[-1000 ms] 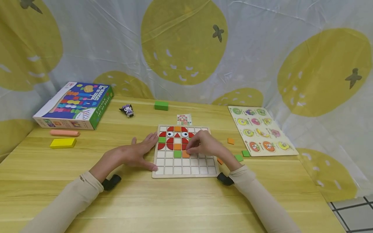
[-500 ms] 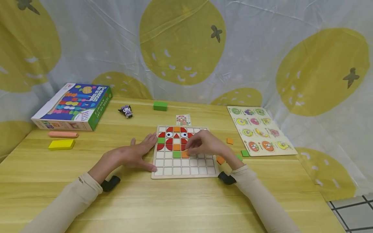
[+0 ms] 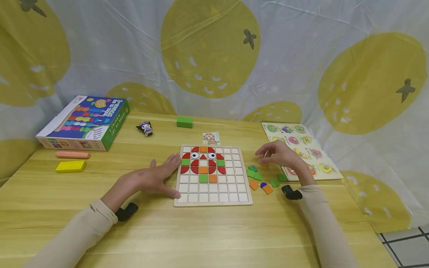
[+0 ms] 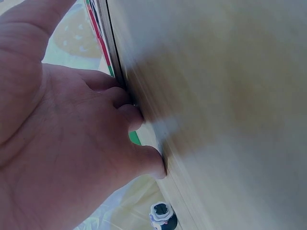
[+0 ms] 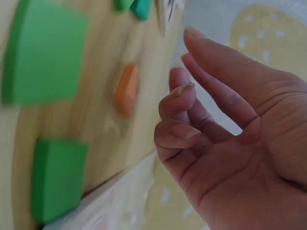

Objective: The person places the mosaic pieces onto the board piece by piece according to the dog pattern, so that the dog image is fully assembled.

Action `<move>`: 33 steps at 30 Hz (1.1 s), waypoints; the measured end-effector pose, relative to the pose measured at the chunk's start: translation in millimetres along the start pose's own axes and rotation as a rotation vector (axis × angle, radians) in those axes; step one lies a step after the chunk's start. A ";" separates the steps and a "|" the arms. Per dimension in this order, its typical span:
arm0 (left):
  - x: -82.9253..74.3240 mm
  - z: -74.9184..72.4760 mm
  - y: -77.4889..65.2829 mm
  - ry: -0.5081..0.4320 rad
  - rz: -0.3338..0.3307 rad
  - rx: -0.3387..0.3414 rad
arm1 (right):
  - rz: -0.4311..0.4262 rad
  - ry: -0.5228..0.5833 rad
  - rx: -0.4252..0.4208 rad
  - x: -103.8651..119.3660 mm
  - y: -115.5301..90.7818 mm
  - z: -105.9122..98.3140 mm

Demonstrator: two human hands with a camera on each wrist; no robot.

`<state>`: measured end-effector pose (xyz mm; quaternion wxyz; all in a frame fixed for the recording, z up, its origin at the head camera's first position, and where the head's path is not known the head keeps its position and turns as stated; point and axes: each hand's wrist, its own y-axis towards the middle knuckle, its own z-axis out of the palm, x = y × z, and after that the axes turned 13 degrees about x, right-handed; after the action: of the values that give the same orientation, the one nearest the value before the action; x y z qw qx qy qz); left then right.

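One orange tile (image 5: 126, 90) lies near your empty, half-open right hand (image 3: 279, 153); better pinch its edges, spread left hand (image 3: 155, 176) steadying the board (image 3: 222, 188).

Head view: we look forward and down, well back, over the table (image 3: 207, 236) and board (image 3: 213, 197) to the curtain (image 3: 214, 52). Left wrist view: we're right at the left hand (image 4: 76, 139), tipped sideways, facing low along the table, sharing the figurine (image 4: 163, 218) with head. Right wrist view: equally close and tipped at the right hand (image 5: 235, 158), facing past it to the curtain; we share green tiles (image 5: 50, 55) with head.
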<state>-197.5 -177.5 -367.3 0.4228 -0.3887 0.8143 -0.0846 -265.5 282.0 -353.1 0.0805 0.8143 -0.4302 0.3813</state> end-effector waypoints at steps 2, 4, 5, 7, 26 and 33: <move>-1.5 -0.2 0.5 0.004 -0.021 0.002 | 0.038 0.006 0.007 -10.9 -4.6 -2.6; -3.2 -0.2 0.6 0.006 -0.033 0.006 | 0.065 0.006 0.014 -18.8 -8.1 -4.0; -3.4 -0.1 0.8 0.005 -0.034 0.005 | 0.074 0.003 0.017 -21.8 -9.3 -4.3; -4.2 0.0 0.8 0.003 -0.033 0.005 | 0.082 0.006 0.018 -26.6 -11.0 -4.7; -4.1 0.8 -1.2 -0.006 -0.018 -0.003 | 0.137 -0.002 0.008 -36.2 -11.9 -2.5; -6.3 0.9 -0.8 0.003 -0.032 -0.003 | 0.137 -0.004 -0.006 -33.3 -12.9 -4.5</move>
<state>-194.2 -173.4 -363.5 0.4195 -0.4022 0.8087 -0.0905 -269.4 313.3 -370.4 0.0559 0.7834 -0.4864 0.3829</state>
